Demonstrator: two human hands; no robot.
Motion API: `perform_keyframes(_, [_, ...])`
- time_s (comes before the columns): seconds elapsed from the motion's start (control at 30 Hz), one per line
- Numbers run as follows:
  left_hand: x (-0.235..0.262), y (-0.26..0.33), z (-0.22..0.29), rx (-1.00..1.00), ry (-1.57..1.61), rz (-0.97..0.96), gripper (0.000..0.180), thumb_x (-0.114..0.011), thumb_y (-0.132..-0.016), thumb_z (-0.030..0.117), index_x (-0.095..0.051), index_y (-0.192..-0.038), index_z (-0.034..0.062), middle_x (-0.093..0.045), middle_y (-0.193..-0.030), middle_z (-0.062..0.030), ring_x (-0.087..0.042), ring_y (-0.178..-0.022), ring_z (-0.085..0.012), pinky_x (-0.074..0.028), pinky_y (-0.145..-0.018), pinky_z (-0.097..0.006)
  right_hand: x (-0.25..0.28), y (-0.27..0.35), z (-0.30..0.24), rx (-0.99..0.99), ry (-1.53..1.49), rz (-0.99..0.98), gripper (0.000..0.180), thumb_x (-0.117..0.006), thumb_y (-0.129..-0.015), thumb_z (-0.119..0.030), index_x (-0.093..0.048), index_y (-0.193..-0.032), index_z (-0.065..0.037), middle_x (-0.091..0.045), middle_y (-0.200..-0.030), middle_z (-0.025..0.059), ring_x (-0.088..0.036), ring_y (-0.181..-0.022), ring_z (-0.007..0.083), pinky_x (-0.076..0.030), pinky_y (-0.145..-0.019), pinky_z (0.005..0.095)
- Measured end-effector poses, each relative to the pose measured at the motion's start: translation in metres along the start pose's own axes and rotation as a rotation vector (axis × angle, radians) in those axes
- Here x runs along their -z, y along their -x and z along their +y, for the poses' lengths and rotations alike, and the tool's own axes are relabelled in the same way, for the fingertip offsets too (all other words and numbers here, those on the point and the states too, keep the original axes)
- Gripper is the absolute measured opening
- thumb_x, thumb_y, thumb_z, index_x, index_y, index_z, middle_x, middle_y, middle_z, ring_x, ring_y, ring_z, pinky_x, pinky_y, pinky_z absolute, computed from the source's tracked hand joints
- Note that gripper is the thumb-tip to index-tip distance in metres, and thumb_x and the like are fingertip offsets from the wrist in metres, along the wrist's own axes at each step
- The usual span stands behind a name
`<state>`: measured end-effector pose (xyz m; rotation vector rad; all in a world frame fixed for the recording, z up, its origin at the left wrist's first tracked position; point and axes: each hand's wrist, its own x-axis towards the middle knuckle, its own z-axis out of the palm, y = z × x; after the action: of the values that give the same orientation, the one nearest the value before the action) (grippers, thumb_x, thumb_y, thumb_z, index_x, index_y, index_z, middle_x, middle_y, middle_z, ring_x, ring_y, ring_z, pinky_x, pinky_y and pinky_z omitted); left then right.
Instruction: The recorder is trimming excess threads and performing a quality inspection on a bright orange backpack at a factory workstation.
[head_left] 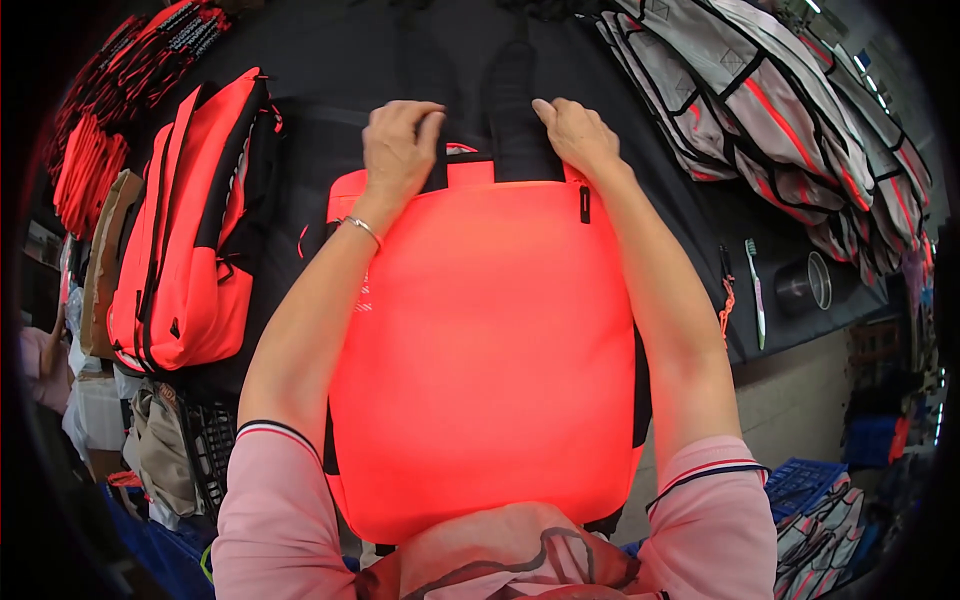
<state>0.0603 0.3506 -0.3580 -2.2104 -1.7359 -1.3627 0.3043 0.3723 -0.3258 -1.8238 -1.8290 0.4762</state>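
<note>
A bright coral-red backpack point(480, 350) lies lengthwise before me, its lower end against my body. Two black padded straps stretch from its top over the dark table; the right one is the clearer strap point(513, 110). My left hand point(403, 150) is closed at the top left corner, thumb and fingers bent inward by a strap. Beyond the top right corner, my right hand point(580, 138) has its fingers curled and its thumb beside the right strap. What either hand grips is hidden. Below my right hand hangs a black zipper pull point(585, 205).
Another coral-and-black backpack point(185, 240) stands at the left, with red fabric pieces point(90, 175) behind it. Grey bag panels with black edging point(750, 110) are piled at the right. Near the right table edge are a toothbrush point(757, 295), a dark cup point(803, 282) and a cord point(727, 300).
</note>
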Motion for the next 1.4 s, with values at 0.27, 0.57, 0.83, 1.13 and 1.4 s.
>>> perform_keyframes(0.27, [-0.005, 0.082, 0.133, -0.304, 0.076, -0.389, 0.062, -0.077, -0.084, 0.034, -0.055, -0.134, 0.0039, -0.056, -0.125, -0.013, -0.052, -0.114, -0.0291, -0.041, -0.1, -0.041, 0.042, 0.059, 0.063, 0.054, -0.17, -0.319, 0.054, -0.049, -0.1, -0.045, -0.063, -0.111, 0.006, -0.068, -0.101, 0.0206, -0.064, -0.096, 0.0298, -0.047, -0.092, 0.0344])
perform_keyframes(0.57, [-0.003, 0.113, 0.136, -0.122, 0.05, -0.382, 0.074, -0.085, -0.073, 0.032, -0.054, -0.135, 0.0065, -0.056, -0.11, -0.0079, -0.052, -0.104, -0.0249, -0.041, -0.09, -0.038, 0.015, 0.149, 0.052, 0.365, 0.317, 0.328, 0.067, -0.087, -0.07, -0.04, -0.055, -0.113, 0.001, -0.045, -0.129, 0.0231, -0.049, -0.115, 0.0403, -0.047, -0.095, 0.0455])
perform_keyframes(0.83, [-0.008, 0.119, 0.135, -0.168, 0.038, -0.315, 0.072, -0.084, -0.073, 0.029, -0.053, -0.134, 0.0065, -0.056, -0.111, -0.0088, -0.052, -0.104, -0.0267, -0.041, -0.089, -0.039, 0.008, 0.147, 0.035, 0.43, 0.681, 0.27, 0.041, -0.086, -0.061, -0.023, -0.061, -0.089, -0.008, -0.059, -0.09, 0.0079, -0.062, -0.087, 0.0234, -0.05, -0.066, 0.0336])
perform_keyframes(1.13, [-0.011, 0.123, 0.132, -0.182, -0.019, -0.277, 0.06, -0.077, -0.082, 0.037, -0.055, -0.128, 0.0065, -0.053, -0.105, -0.0085, -0.051, -0.098, -0.0256, -0.041, -0.089, -0.038, 0.07, 0.115, 0.065, 0.594, 0.583, 0.115, 0.014, -0.066, -0.084, -0.011, -0.057, -0.091, -0.005, -0.06, -0.09, 0.0101, -0.065, -0.088, 0.0278, -0.054, -0.071, 0.0406])
perform_keyframes(1.4, [-0.01, 0.128, 0.134, -0.218, 0.018, -0.273, 0.043, -0.08, -0.079, 0.032, -0.062, -0.111, 0.0088, -0.056, -0.096, -0.0051, -0.054, -0.092, -0.0226, -0.04, -0.082, -0.037, 0.1, 0.102, 0.059, 0.315, 0.183, -0.052, 0.027, -0.067, -0.091, -0.028, -0.062, -0.09, -0.002, -0.066, -0.094, 0.0131, -0.063, -0.088, 0.0316, -0.052, -0.076, 0.0436])
